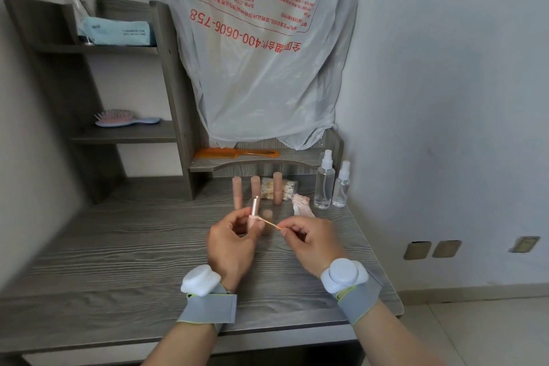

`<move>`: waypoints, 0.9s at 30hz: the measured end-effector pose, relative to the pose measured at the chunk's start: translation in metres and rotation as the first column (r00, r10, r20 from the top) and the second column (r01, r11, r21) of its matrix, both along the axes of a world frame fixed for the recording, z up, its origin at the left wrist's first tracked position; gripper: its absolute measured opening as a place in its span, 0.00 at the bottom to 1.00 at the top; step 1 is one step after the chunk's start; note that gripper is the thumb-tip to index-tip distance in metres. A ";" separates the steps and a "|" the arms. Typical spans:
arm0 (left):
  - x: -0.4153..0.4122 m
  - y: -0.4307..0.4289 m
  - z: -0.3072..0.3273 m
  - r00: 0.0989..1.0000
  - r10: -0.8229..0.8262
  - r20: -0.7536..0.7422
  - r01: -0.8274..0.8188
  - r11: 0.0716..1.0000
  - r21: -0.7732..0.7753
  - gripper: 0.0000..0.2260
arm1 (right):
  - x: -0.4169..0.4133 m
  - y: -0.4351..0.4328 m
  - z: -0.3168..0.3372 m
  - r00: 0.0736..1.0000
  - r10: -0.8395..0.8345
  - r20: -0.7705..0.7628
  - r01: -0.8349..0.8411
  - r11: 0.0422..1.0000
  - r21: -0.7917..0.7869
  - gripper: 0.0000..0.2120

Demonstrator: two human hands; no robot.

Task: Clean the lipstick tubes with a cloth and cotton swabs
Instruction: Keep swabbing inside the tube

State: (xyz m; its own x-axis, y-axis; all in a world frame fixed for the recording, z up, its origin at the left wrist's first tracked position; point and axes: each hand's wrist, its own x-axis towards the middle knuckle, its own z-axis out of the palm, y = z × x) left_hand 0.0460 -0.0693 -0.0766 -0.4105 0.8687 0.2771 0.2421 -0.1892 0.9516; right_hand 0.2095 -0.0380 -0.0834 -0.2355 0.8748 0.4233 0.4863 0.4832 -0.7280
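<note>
Desk [118,246] matt woodgrain; bottles [324,184] clear plastic

Your grey wood-grain desk [118,261] carries three upright lipstick tubes [255,187], a swab packet [286,189], a crumpled cloth [301,203] and two spray bottles [324,184].

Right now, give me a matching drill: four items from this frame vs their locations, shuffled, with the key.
Items:
1. orange comb
2. hairbrush
3. cotton swab
4. spray bottles

Places:
A. pinched in the right hand
B. back right of the desk, by the wall
C. low shelf under the plastic bag
D. middle shelf on the left

Pairs: 1-C, 2-D, 3-A, 4-B
</note>
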 end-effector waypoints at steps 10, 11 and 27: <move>-0.002 0.003 -0.005 1.000 0.001 -0.003 -0.001 1.000 -0.016 0.12 | 0.001 0.002 0.000 1.000 -0.002 -0.010 0.002 1.000 -0.004 0.07; -0.002 0.003 -0.004 1.000 0.001 -0.020 -0.001 1.000 -0.015 0.12 | 0.000 0.002 0.000 1.000 0.001 -0.008 -0.001 1.000 -0.001 0.07; -0.001 0.002 -0.001 0.999 -0.042 0.029 0.043 0.999 -0.021 0.14 | 0.001 0.003 -0.001 0.999 -0.008 0.031 0.009 1.000 -0.019 0.06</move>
State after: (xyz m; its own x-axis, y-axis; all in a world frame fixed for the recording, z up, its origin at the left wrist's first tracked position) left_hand 0.0453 -0.0670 -0.0781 -0.3808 0.8911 0.2468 0.2070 -0.1780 0.9620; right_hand 0.2103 -0.0352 -0.0842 -0.2409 0.8847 0.3991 0.5130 0.4651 -0.7214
